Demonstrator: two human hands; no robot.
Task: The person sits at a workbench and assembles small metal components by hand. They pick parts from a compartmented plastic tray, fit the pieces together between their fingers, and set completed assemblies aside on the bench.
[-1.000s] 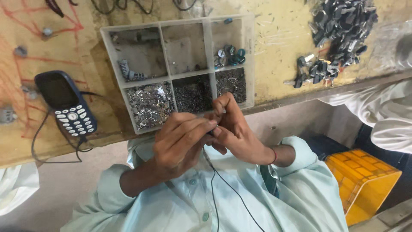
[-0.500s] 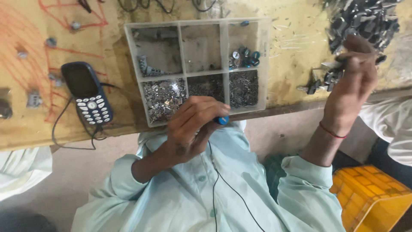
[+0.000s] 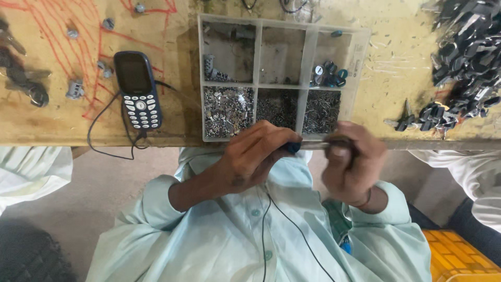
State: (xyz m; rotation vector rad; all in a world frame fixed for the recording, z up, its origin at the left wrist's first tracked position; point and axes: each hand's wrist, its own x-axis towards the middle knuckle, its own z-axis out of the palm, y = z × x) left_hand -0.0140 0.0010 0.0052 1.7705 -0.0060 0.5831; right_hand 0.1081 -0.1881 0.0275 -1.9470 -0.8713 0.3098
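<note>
My left hand (image 3: 249,155) is closed around a blue-handled tool (image 3: 292,148) just below the table edge, in front of my chest. Beside it, my right hand (image 3: 350,163) is blurred and curled around a small dark metal part (image 3: 336,141); what it is exactly I cannot tell. The two hands are close together and almost touching. A thin black cable (image 3: 292,230) runs down my light green shirt from near the left hand.
A clear compartment tray (image 3: 308,62) with several kinds of tiny metal parts sits on the worn yellow table. To its left lies a dark keypad phone (image 3: 136,89) on a cable. A pile of dark metal parts (image 3: 469,47) fills the right. White sleeves (image 3: 31,167) flank me; a yellow crate (image 3: 459,256) stands below right.
My right hand left my left hand, reached out to the pile of dark parts on the right, and has come back beside it. The left hand kept its grip on the tool.
</note>
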